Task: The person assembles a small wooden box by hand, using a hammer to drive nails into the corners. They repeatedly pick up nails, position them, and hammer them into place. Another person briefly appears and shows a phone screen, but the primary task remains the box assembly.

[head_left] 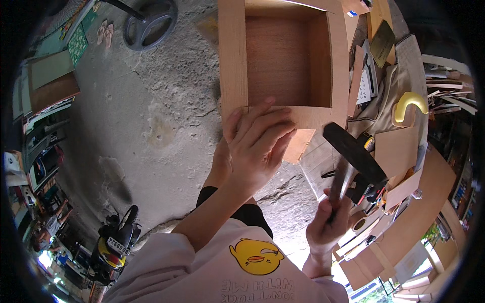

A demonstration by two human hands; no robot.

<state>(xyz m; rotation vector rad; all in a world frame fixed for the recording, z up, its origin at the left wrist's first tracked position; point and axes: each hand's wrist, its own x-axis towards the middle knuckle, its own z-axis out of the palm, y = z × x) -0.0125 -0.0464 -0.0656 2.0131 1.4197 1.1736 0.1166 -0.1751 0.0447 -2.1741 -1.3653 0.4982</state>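
Note:
A shallow open-topped wooden box (233, 55) with a wide flat rim and reddish-brown inside takes up the upper middle. My left hand (260, 134) grips its near rim at the left corner, fingers bent over the wood. Thumb and forefinger come close together at the rim's outer edge; whether anything small is between them I cannot make out. To the right, my right hand (328, 224) is closed around the handle of a hammer (355, 154). Its dark head is raised just beyond the box's near right corner, apart from the wood.
Right of the box, a bench carries a yellow curved object (410, 105), a tape measure (366, 140), a tape roll (359, 221) and wood offcuts (396, 149). A grey wheel-like base (150, 25) stands on the rough concrete floor (166, 96). A motorcycle (116, 245) is at lower left.

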